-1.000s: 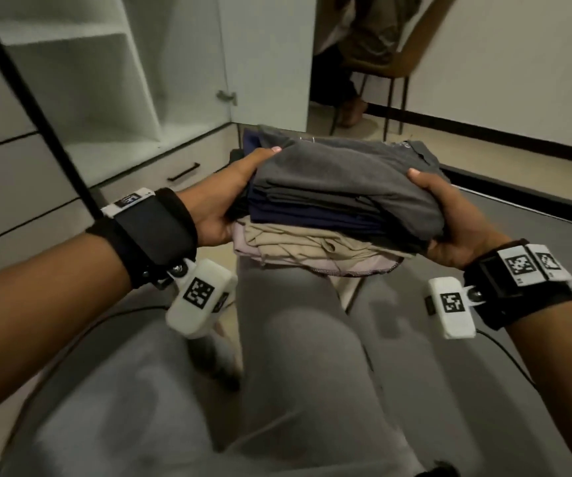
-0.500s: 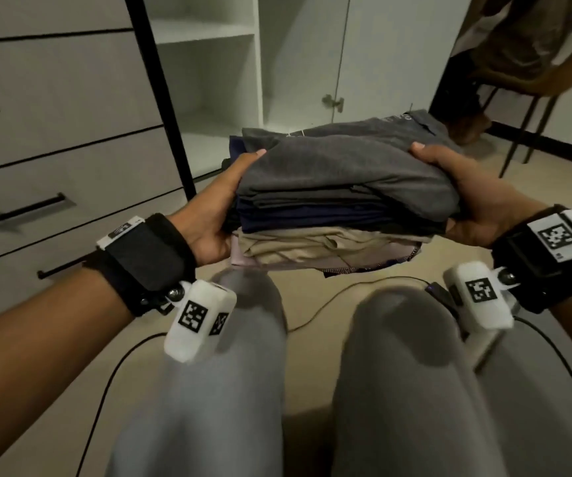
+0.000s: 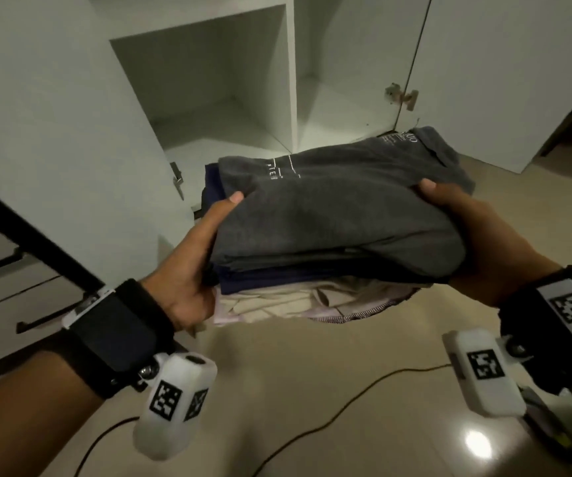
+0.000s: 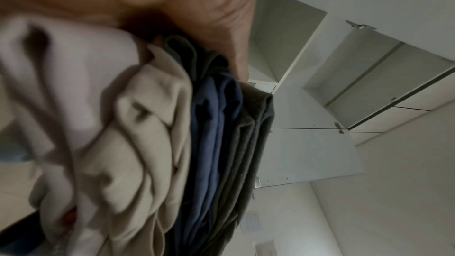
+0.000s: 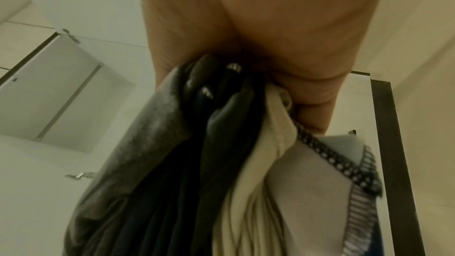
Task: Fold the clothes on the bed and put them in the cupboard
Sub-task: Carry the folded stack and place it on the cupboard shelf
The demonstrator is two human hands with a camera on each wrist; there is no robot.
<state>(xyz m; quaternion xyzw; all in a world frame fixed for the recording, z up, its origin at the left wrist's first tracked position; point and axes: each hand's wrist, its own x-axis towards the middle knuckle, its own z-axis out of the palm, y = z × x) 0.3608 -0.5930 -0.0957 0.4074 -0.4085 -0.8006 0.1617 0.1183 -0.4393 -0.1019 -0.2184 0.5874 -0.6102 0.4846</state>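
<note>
I hold a stack of folded clothes point(image 3: 339, 235) between my two hands, in the air in front of the open cupboard point(image 3: 208, 98). My left hand point(image 3: 191, 266) grips the left end of the stack: the thumb lies on top of the dark grey garment point(image 3: 346, 201), and the other fingers are under the pile, where the head view cannot show them. My right hand point(image 3: 477, 235) grips the right end in the same way, thumb on top, fingers below. So both hands are closed around the stack, not wide.

The grey garment is the top layer, with some thin white print on it. Under it is a navy blue garment point(image 3: 260, 282), then a beige one point(image 3: 277, 304), and at the bottom a pale piece with a dark patterned edge point(image 3: 356, 315). In the left wrist view the layers point(image 4: 172, 143) show from the side, beige, blue and grey, pressed against my palm point(image 4: 197, 7). In the right wrist view the same layers point(image 5: 197, 163) hang from my right hand point(image 5: 295, 36), a little blurred.

The cupboard has white walls and two low compartments, both with doors open. A door point(image 3: 501, 80) stands open at the right, with a metal hinge point(image 3: 401, 98) near its edge. Drawers with dark handles point(image 3: 19, 304) are at the left. Below the stack is a beige floor point(image 3: 312, 373), and a thin dark cable point(image 3: 346, 404) lies across it.
</note>
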